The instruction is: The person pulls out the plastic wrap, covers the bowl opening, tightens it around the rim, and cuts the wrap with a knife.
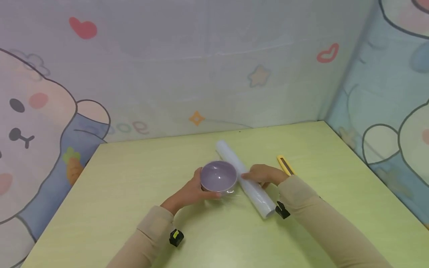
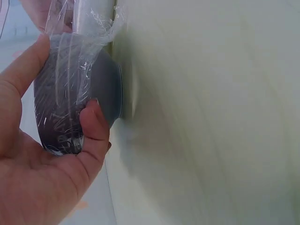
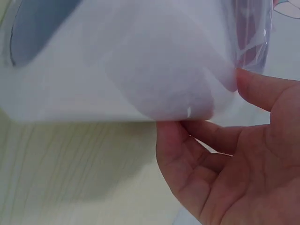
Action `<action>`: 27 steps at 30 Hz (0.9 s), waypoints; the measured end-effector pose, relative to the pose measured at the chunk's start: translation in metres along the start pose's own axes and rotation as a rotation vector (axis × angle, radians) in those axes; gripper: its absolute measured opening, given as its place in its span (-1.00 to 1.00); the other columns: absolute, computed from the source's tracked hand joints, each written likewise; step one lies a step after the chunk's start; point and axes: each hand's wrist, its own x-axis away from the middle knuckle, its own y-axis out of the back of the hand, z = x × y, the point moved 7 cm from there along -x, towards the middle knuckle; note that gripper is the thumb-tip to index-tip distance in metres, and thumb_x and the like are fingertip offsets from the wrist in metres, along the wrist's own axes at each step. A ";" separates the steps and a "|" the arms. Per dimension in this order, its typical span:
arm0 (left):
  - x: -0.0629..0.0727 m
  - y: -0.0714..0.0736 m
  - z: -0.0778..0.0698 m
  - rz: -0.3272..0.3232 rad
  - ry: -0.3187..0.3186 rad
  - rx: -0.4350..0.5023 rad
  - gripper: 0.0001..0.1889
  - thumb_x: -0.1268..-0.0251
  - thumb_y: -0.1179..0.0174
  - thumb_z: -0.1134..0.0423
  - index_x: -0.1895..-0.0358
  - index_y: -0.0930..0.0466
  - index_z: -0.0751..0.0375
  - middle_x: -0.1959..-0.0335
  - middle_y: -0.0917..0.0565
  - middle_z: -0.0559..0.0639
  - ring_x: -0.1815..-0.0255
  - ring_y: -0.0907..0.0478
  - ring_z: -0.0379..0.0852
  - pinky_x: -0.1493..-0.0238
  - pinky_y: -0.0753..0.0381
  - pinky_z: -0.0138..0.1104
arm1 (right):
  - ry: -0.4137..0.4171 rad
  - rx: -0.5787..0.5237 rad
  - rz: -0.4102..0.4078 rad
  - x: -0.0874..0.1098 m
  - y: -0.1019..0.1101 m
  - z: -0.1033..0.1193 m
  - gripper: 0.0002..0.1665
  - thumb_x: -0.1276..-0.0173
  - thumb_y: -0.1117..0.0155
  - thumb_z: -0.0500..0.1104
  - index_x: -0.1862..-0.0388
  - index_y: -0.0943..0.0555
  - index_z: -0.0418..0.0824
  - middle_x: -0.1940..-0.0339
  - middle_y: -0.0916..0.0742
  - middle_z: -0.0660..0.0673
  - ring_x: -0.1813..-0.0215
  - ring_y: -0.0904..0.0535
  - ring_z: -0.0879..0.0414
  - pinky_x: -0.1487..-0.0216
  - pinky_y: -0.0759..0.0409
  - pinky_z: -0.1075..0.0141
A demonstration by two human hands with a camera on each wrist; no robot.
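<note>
Purple bowl (image 1: 218, 176), clear film (image 2: 75, 51) over its outer side, held in left hand (image 1: 191, 192), fingers curled about it; right hand (image 1: 265, 174) pinches plastic roll (image 1: 257, 197) just beside.

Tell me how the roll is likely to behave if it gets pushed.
The roll would probably roll across its length, being a long cylinder lying on the table. It may be light for its size, as its near end looks hollow. Loose film is likely floppy, judging by its wrinkles against the bowl.
</note>
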 end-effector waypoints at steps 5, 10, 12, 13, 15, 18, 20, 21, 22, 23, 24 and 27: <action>0.000 0.003 -0.003 0.036 -0.014 -0.005 0.07 0.20 -0.45 -0.06 -0.37 0.05 0.10 -0.17 -0.39 0.01 -0.13 -0.40 -0.07 -0.19 -0.28 -0.09 | -0.018 0.034 -0.056 0.004 0.002 0.000 -0.50 -0.36 -0.02 0.06 0.09 -0.42 -0.40 0.21 -0.62 -0.25 0.24 -0.62 -0.01 0.32 -0.64 0.20; -0.001 0.006 -0.001 0.087 -0.025 -0.010 -0.01 0.16 -0.45 -0.01 -0.34 0.00 0.07 -0.15 -0.40 0.01 -0.10 -0.41 -0.09 -0.15 -0.31 -0.14 | -0.034 0.043 -0.093 0.009 0.003 -0.001 -0.47 -0.35 -0.05 0.10 0.08 -0.42 -0.39 0.22 -0.62 -0.23 0.25 -0.61 0.01 0.34 -0.64 0.21; -0.001 0.008 -0.001 0.111 -0.021 -0.021 -0.01 0.15 -0.44 0.00 -0.34 0.01 0.06 -0.15 -0.40 0.01 -0.11 -0.40 -0.08 -0.15 -0.32 -0.15 | -0.036 0.029 -0.104 0.012 0.002 -0.003 -0.45 -0.34 -0.05 0.12 0.07 -0.41 -0.38 0.21 -0.62 -0.22 0.25 -0.60 0.03 0.34 -0.63 0.21; -0.002 0.009 -0.001 0.122 -0.016 -0.030 0.00 0.14 -0.44 0.00 -0.35 0.03 0.05 -0.15 -0.40 0.01 -0.11 -0.40 -0.08 -0.15 -0.32 -0.15 | -0.034 0.022 -0.104 0.013 0.001 -0.004 -0.44 -0.35 -0.05 0.12 0.05 -0.40 -0.38 0.20 -0.61 -0.22 0.25 -0.60 0.03 0.34 -0.63 0.22; -0.003 0.010 -0.001 0.141 -0.004 -0.041 0.01 0.14 -0.44 -0.01 -0.36 0.06 0.05 -0.15 -0.39 0.02 -0.11 -0.40 -0.07 -0.15 -0.32 -0.14 | -0.029 0.006 -0.104 0.015 -0.001 -0.006 -0.43 -0.36 -0.03 0.13 0.03 -0.39 -0.38 0.18 -0.61 -0.22 0.24 -0.59 0.04 0.34 -0.63 0.22; -0.004 0.012 0.001 0.163 0.020 -0.045 0.05 0.14 -0.43 -0.02 -0.39 0.10 0.01 -0.15 -0.40 0.03 -0.11 -0.40 -0.06 -0.16 -0.31 -0.13 | -0.033 -0.013 -0.096 0.016 -0.004 -0.011 -0.42 -0.37 0.01 0.17 0.03 -0.38 -0.36 0.17 -0.59 -0.21 0.23 -0.58 0.05 0.34 -0.63 0.23; -0.004 0.012 0.002 0.178 0.027 -0.036 0.06 0.14 -0.43 -0.02 -0.40 0.13 0.00 -0.15 -0.38 0.04 -0.10 -0.40 -0.05 -0.16 -0.30 -0.12 | -0.039 -0.042 -0.078 0.015 -0.006 -0.016 -0.41 -0.37 0.04 0.20 0.04 -0.38 -0.33 0.17 -0.59 -0.20 0.24 -0.58 0.05 0.34 -0.62 0.23; -0.005 0.012 0.002 0.184 0.027 -0.031 0.06 0.13 -0.43 -0.01 -0.40 0.14 -0.01 -0.16 -0.38 0.04 -0.10 -0.40 -0.04 -0.16 -0.30 -0.11 | -0.039 -0.058 -0.071 0.014 -0.007 -0.019 -0.39 -0.38 0.07 0.22 0.04 -0.38 -0.32 0.18 -0.59 -0.19 0.24 -0.58 0.05 0.34 -0.62 0.22; -0.005 0.012 0.003 0.191 0.026 -0.026 0.06 0.13 -0.43 0.00 -0.40 0.14 -0.01 -0.16 -0.37 0.05 -0.11 -0.40 -0.04 -0.17 -0.30 -0.11 | -0.032 -0.075 -0.057 0.013 -0.008 -0.021 -0.37 -0.39 0.12 0.24 0.03 -0.38 -0.33 0.18 -0.60 -0.20 0.23 -0.58 0.04 0.34 -0.62 0.21; -0.005 0.011 0.003 0.198 0.024 -0.020 0.05 0.12 -0.42 0.01 -0.40 0.14 -0.01 -0.17 -0.36 0.05 -0.12 -0.39 -0.03 -0.17 -0.30 -0.11 | -0.027 -0.098 -0.046 0.013 -0.009 -0.024 -0.36 -0.41 0.16 0.24 0.03 -0.38 -0.33 0.18 -0.60 -0.21 0.23 -0.59 0.04 0.33 -0.62 0.20; -0.005 0.011 0.002 0.203 0.020 -0.016 0.05 0.11 -0.42 0.02 -0.40 0.14 -0.01 -0.18 -0.36 0.05 -0.13 -0.39 -0.03 -0.17 -0.30 -0.11 | -0.024 -0.119 -0.040 0.012 -0.009 -0.026 -0.36 -0.42 0.21 0.24 0.01 -0.38 -0.33 0.18 -0.61 -0.20 0.22 -0.59 0.04 0.32 -0.61 0.19; -0.006 0.010 0.001 0.213 0.012 -0.004 0.04 0.10 -0.42 0.04 -0.39 0.14 -0.01 -0.19 -0.34 0.05 -0.15 -0.37 -0.02 -0.18 -0.29 -0.10 | -0.008 -0.156 -0.037 0.009 -0.008 -0.031 -0.38 -0.47 0.30 0.19 -0.02 -0.40 -0.32 0.18 -0.62 -0.20 0.21 -0.59 0.03 0.30 -0.60 0.17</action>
